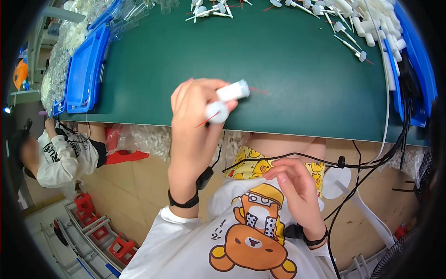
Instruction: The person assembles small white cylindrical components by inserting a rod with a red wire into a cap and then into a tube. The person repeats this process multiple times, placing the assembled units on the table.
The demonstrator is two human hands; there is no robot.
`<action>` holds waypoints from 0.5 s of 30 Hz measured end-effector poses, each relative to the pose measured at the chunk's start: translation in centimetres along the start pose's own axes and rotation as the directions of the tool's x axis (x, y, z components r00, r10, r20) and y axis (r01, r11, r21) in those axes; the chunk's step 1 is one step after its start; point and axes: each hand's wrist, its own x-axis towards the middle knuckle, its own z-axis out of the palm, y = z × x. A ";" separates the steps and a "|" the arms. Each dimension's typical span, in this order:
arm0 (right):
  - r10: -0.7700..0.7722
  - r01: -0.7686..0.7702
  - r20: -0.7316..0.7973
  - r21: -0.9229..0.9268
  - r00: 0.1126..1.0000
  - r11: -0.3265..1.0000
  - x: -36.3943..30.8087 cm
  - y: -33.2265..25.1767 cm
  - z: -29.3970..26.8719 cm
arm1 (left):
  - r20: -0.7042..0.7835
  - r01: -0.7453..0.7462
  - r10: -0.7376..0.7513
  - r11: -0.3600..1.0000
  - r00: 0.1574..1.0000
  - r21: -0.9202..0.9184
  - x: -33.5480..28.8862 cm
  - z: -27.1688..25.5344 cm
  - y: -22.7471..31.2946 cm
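Note:
My left hand [193, 109] is raised over the green table, its fingers closed around two small white plastic pieces. One is a short white cylinder [230, 92] with a pale end and a thin red strand pointing right. The other shows a round white end [217, 112], a red strand sticking out toward me; the rest of it is hidden by the hand. My right hand [301, 188] is off the table above my lap, fingers loosely bent, with nothing visible in it.
White stick-like pieces with red strands [209, 11] lie along the far edge of the green table [153, 79]. White cylinders [371, 28] pile up at far right beside a blue bin [418, 56]. A blue tray [86, 72] is at left. Black cables [325, 165] cross near my right hand. Another person [69, 153] sits at left.

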 end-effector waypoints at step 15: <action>0.042 -0.011 0.132 -0.226 0.990 0.974 0.7 0.3 1.2 | 0.501 0.601 -0.562 0.793 0.658 0.101 -11.4 0.4 -3.2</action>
